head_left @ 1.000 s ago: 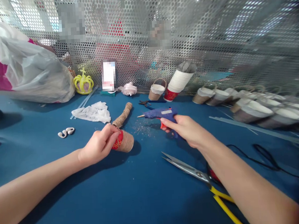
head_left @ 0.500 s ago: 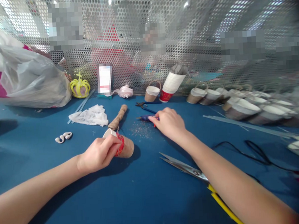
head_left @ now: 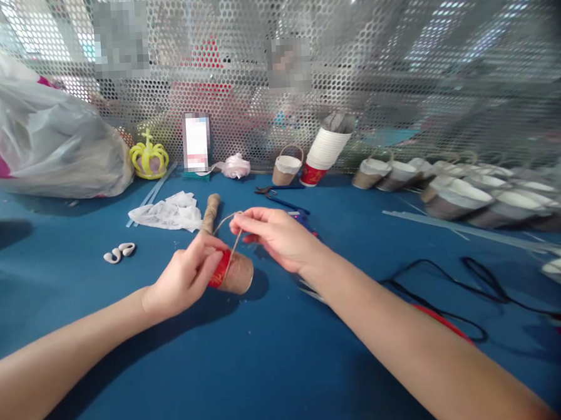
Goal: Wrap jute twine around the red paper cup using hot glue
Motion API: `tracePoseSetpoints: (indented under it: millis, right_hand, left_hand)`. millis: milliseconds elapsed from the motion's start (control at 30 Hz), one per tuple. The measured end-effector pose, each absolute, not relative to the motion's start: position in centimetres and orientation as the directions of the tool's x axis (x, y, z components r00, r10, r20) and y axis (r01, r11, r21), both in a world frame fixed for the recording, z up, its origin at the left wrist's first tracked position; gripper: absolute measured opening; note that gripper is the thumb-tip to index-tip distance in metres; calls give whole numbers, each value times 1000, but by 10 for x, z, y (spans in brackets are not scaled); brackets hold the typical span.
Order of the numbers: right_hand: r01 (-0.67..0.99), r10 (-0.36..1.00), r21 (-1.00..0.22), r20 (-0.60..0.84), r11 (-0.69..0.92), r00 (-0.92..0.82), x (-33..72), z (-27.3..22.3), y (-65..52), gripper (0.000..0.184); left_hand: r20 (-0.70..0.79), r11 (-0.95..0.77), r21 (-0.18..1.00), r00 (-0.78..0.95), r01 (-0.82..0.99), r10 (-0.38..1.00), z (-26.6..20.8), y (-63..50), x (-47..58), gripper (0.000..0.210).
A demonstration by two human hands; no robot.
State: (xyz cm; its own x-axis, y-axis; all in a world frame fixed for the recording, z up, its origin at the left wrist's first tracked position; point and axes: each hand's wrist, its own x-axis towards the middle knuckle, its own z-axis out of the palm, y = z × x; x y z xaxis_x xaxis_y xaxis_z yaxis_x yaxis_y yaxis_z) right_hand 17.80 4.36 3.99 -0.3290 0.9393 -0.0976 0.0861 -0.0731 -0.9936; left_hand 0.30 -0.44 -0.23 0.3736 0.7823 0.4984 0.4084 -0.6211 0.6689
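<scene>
Lighting is moderate and diffuse, with the brightest patches showing through the perforated screen (head_left: 242, 105) at upper left and upper right. Soft shadows fall on the blue worktop (head_left: 252, 381) below the left forearm (head_left: 94, 339) and to the right of the twine-wrapped cup (head_left: 241, 276). The centre is fairly sharp; the row of cups (head_left: 501, 205) at right appears smeared and stretched. Mosaic squares mask background areas; the upper right corner darkens.

The left grip (head_left: 186, 274) partly hides the twine-wrapped cup (head_left: 240, 275).
</scene>
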Motion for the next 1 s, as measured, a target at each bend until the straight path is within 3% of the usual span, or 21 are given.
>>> tracePoseSetpoints:
  millis: [100,200,367,1000]
  right_hand:
    - [45,951,-996,-82,-72,-297,187,44,43,21]
    - [22,956,-998,-70,-67,-286,188,44,42,21]
    - [33,956,-999,-50,-42,-290,185,40,40,23]
    - [98,937,-989,-134,-108,-323,182,34,34,18]
  left_hand:
    - [332,-405,847,252,345,909,-4,-3,5,16]
    - [273,-340,889,240,308,932,-4,-2,7,17]
    - [258,-343,896,300,281,919,-2,-5,8,16]
    - [519,-615,759,372,214,770,-4,-19,2,10]
